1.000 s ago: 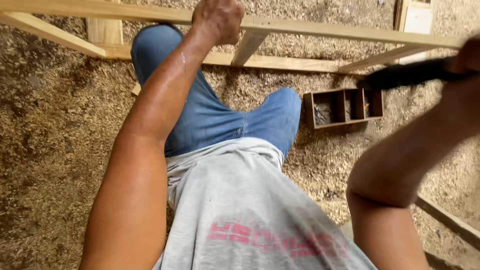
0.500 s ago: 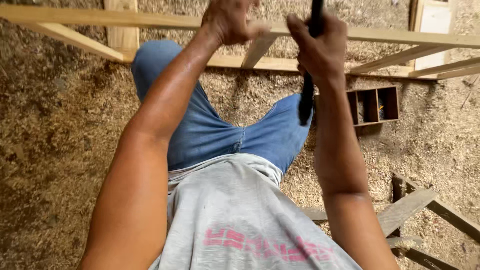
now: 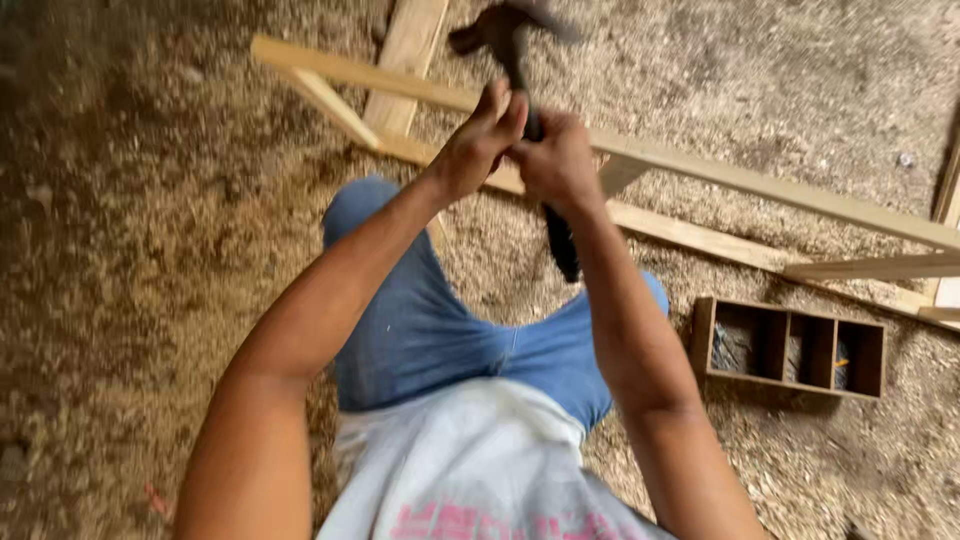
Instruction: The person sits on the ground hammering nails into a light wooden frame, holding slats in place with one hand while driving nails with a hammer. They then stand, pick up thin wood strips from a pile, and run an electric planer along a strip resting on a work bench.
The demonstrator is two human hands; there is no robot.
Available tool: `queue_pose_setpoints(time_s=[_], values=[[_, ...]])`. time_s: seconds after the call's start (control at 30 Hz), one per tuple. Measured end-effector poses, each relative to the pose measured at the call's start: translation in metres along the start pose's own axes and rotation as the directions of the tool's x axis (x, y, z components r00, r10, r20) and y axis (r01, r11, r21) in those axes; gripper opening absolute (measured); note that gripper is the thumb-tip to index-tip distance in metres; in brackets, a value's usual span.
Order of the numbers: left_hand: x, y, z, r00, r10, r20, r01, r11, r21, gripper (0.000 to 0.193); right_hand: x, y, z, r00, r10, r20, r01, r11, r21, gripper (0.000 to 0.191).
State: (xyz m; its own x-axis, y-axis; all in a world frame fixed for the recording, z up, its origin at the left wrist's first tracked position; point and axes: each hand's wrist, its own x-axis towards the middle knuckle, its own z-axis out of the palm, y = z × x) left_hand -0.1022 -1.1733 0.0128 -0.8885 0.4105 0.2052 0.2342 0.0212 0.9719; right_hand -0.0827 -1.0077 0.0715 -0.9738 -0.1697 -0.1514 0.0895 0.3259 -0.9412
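Note:
My right hand [image 3: 557,158] grips the black handle of a hammer [image 3: 508,45], whose dark head is blurred near the top edge above a light wooden frame rail [image 3: 760,180]. Part of the handle juts out below my fist. My left hand [image 3: 480,140] presses against the right hand and the handle from the left, beside the rail; I cannot tell whether it grips the handle. Both arms reach forward over my knees in blue jeans [image 3: 430,320].
A second wooden rail [image 3: 700,235] and cross pieces form a frame lying on the sawdust-covered floor [image 3: 150,250]. A small dark wooden box [image 3: 790,345] with several compartments sits at the right. A plank [image 3: 405,60] runs toward the top.
My right hand swung the hammer in from the far right to the frame beside my left hand. The view tilted, so the frame now runs diagonally.

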Motion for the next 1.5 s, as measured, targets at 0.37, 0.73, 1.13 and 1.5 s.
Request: queue_pose_setpoints(time_s=[0.37, 0.73, 1.13, 1.5], values=[[-0.030, -0.035, -0.088, 0.918, -0.355, -0.176, 0.378, 0.919, 0.117, 0.032, 0.060, -0.001, 0.081, 0.981, 0.190, -0.034, -0.166, 0.920, 0.355, 0.009], [-0.041, -0.086, -0.297, 0.867, 0.231, -0.442, -0.070, 0.934, 0.350, 0.007, 0.148, -0.026, 0.205, 0.978, 0.099, -0.181, -0.076, 0.988, 0.133, 0.024], [-0.074, -0.110, -0.360, 0.881, 0.055, -0.471, -0.011, 0.995, 0.095, 0.007, 0.148, -0.016, 0.200, 0.957, 0.146, -0.252, -0.078, 0.963, 0.259, 0.039], [-0.081, -0.118, -0.353, 0.875, 0.176, -0.450, -0.089, 0.974, 0.206, 0.008, 0.102, -0.059, 0.241, 0.948, 0.161, -0.274, -0.170, 0.985, -0.010, 0.053]])
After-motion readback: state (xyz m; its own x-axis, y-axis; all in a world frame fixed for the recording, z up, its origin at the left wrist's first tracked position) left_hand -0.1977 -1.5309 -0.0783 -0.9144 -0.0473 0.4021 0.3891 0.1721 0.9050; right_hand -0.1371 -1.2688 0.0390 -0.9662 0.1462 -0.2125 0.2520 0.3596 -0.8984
